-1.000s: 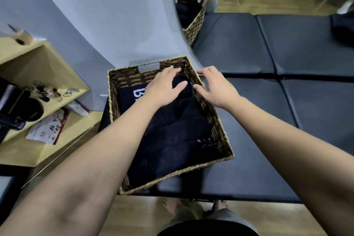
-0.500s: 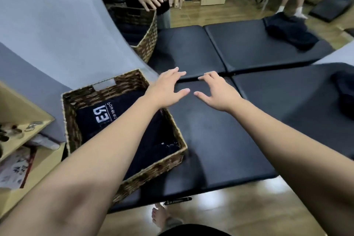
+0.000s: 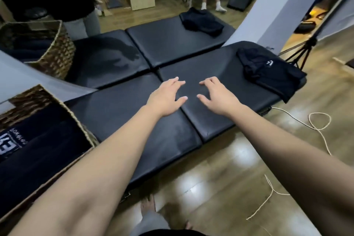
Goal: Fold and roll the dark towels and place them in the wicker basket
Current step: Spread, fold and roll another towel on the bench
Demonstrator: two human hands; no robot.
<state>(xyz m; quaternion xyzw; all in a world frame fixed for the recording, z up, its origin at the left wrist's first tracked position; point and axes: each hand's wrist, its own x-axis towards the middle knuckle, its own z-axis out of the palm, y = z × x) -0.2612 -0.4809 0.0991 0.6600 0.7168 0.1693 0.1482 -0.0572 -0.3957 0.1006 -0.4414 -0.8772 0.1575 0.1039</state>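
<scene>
Hovering empty over the black padded table [image 3: 118, 109], left hand [image 3: 166, 96] and right hand [image 3: 216, 96] — fingers spread — crumpled dark towel [image 3: 268, 69] beyond

One wicker basket [image 3: 80, 130] with dark towels [image 3: 38, 151] inside, one loose dark towel [image 3: 268, 71], two empty hands, left [image 3: 164, 99] and right [image 3: 216, 96], on one padded bench [image 3: 134, 113].

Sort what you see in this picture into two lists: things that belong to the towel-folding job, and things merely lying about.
Belongs to the job:
- woven wicker basket, dark towels already inside
- crumpled dark towel at the far end of the black padded bench
- left hand and right hand, both open and empty

Just lying about:
- pale cord looped on the wooden floor
- black tripod
</scene>
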